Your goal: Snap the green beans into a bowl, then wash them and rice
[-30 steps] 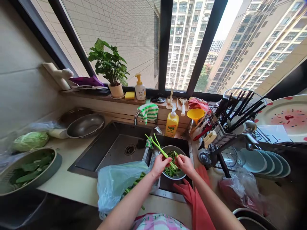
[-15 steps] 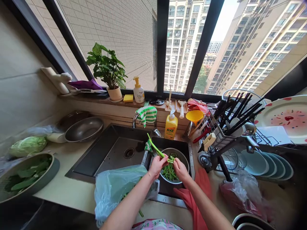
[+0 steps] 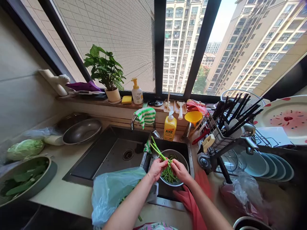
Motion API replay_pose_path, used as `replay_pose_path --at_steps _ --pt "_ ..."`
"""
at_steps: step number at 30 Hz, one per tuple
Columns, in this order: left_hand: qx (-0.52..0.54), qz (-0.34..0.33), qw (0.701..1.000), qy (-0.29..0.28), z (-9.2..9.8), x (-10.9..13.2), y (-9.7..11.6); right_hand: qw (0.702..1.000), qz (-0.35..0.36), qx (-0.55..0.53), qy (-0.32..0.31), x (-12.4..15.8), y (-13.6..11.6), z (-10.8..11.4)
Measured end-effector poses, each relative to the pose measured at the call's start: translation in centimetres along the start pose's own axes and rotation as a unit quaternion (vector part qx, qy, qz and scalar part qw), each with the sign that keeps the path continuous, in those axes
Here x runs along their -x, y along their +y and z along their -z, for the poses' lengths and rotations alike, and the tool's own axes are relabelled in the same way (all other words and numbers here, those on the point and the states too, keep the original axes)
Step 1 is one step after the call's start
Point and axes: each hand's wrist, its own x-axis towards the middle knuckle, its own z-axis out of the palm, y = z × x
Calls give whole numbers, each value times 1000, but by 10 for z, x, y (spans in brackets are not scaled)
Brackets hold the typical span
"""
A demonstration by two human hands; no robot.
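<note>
Both your hands clamp together on green vegetable stalks [image 3: 161, 155], your left hand [image 3: 157, 169] and right hand [image 3: 179, 171] almost touching. The stalks' long axis goes away to the far left, nearer your left hand, above a steel bowl [image 3: 180, 156] of green pieces [image 3: 169, 175] in the sink [image 3: 191, 163].

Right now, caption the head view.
Left hand and right hand hold green stalks over a metal bowl in the sink.

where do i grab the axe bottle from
Probably around the middle of the yellow body of the AXE bottle, coming from the front over the sink. It stands upright against the backsplash, so the front is the open side, and the straight body suits a wrapped grip better than the narrow pump top.
</note>
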Motion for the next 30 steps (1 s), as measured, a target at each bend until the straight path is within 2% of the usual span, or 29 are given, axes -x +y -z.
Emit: replay_pose_path --at_steps 2,4,6,8,10,12,15,18,22,25,30 --pt "4 7 999 -48 0 2 1 999 -14 -33 18 -3 2 -1" --pt "-10 -1 996 -86 -2 4 0 996 -40 -42 64 -9 9 0" --pt "-33 -23 995 -92 -3 4 -1 992 -57 18 111 -14 18 2" --pt "-62 -44 995 -67 -3 2 -3 982 -46 131 130 -18 28 7" --pt "-94 -57 993 -32 -1 -1 -5 964 -18 233 129 -21 35 12" --pt "-123 -59 991 -10 3 -5 -8 950 3 286 129 -21 39 17" --pt "-139 -55 989 4 9 -9 -12 953 31 270 133 -20 36 19" --pt "-149 -64 987 20 10 -10 -13 968 61 227 93 -16 23 14" --pt "-158 -62 985 17 8 -8 -11 950 101 292 29 -7 2 4" --pt "-167 -54 984 23 8 -7 -12 930 100 354 12 -4 -7 -1" --pt "-187 -51 980 36 13 -10 -20 892 71 444 50 -2 -8 -8"
